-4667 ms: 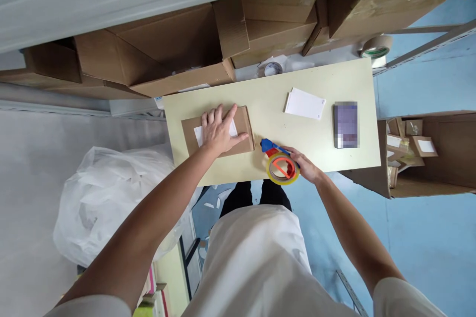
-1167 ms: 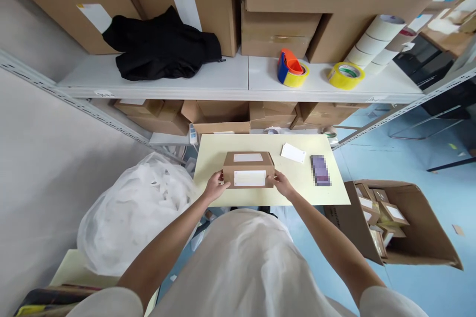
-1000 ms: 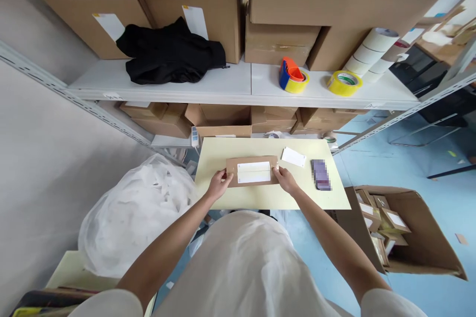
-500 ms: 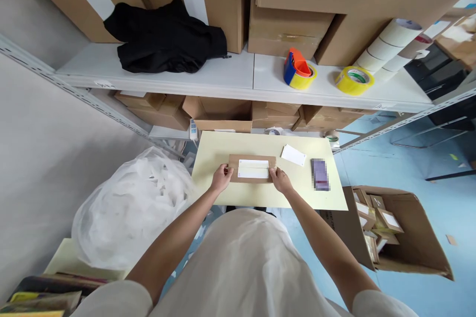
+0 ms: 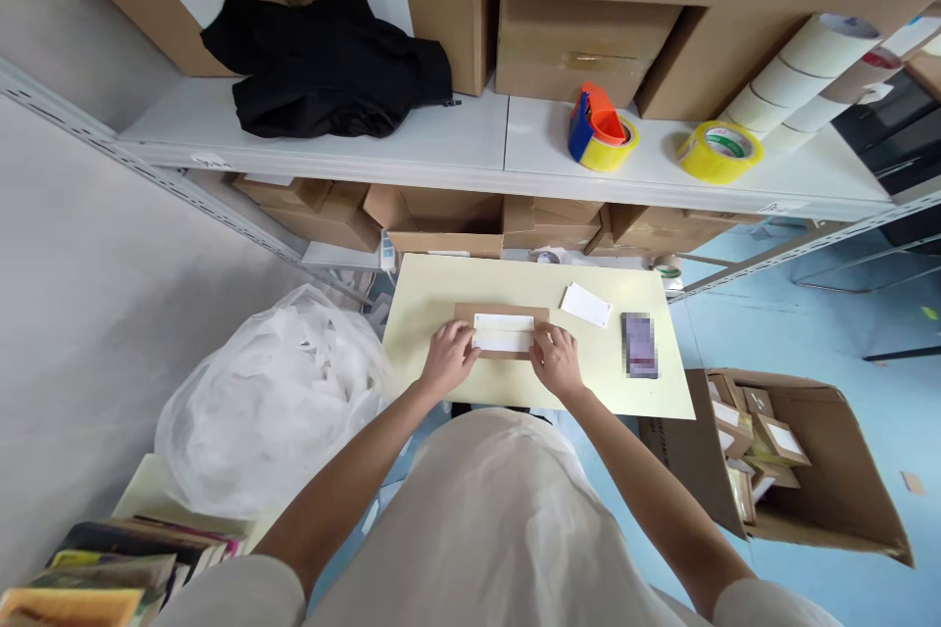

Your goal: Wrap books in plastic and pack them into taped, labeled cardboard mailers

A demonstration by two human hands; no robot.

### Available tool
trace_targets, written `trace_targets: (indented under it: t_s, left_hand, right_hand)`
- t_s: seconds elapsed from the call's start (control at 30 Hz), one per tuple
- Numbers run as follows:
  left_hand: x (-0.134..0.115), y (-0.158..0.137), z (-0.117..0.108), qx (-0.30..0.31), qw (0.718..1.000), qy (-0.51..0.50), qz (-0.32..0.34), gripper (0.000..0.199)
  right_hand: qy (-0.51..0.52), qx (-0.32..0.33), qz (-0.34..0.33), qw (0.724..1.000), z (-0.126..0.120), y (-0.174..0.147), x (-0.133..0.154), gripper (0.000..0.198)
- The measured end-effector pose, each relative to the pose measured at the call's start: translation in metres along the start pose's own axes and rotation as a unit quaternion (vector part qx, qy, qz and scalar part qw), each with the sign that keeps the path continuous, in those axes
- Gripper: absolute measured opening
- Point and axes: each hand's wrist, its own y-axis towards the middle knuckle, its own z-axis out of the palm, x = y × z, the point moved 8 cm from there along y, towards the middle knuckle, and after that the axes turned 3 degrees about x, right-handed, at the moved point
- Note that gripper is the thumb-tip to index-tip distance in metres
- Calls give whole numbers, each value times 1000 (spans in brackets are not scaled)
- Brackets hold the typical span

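Observation:
A flat brown cardboard box (image 5: 501,310) lies on the pale yellow table in front of me. A white label (image 5: 504,341) sits on its top. My left hand (image 5: 449,357) rests over the box's left end, thumb and fingers apart, fingertips at the label's left edge. Over the right end lies my right hand (image 5: 557,358), its curved fingers touching the label's right edge and its thumb apart from them. Neither hand is wrapped round the box. Right of the box are a small stack of white labels (image 5: 586,305) and a purple pixelated item (image 5: 639,346).
A large open carton (image 5: 845,480) with several small boxes stands on the floor at right. A bulging white plastic bag (image 5: 265,411) is at left. The shelf (image 5: 470,152) above holds black clothing (image 5: 330,69), a tape dispenser (image 5: 603,132) and a yellow tape roll (image 5: 720,152).
Both hands have shifted from gripping the box's ends to lying on its top, with fingertips at the label's side edges. The box stays in about the same place; the view has shifted slightly.

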Motion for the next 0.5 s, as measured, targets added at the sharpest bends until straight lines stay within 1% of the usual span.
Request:
trace_targets:
  t_s: [0.07, 0.13, 0.2, 0.3, 0.4, 0.47, 0.5]
  left_hand:
    - [-10, 0, 5, 30, 999, 22, 16, 29]
    - [-16, 0, 9, 48, 998, 46, 17, 31]
    - [-18, 1, 10, 56, 996, 74, 10, 31]
    - [-19, 5, 8, 61, 993, 104, -2, 26]
    - [-25, 18, 7, 64, 992, 106, -9, 23]
    - [-34, 33, 11, 73, 992, 103, -2, 24]
    - [-41, 42, 14, 80, 991, 103, 7, 25]
  right_hand:
    - [-9, 14, -22, 1000, 0, 2, 9, 24]
    - [-11, 24, -30, 999, 2, 3, 12, 24]
    - [-7, 30, -31, 999, 4, 3, 12, 25]
    - [12, 33, -36, 999, 6, 1, 8, 26]
    - [42, 27, -64, 997, 4, 0, -2, 33]
    - [56, 18, -68, 996, 2, 2, -18, 42]
    - [58, 12, -53, 997, 2, 4, -32, 47]
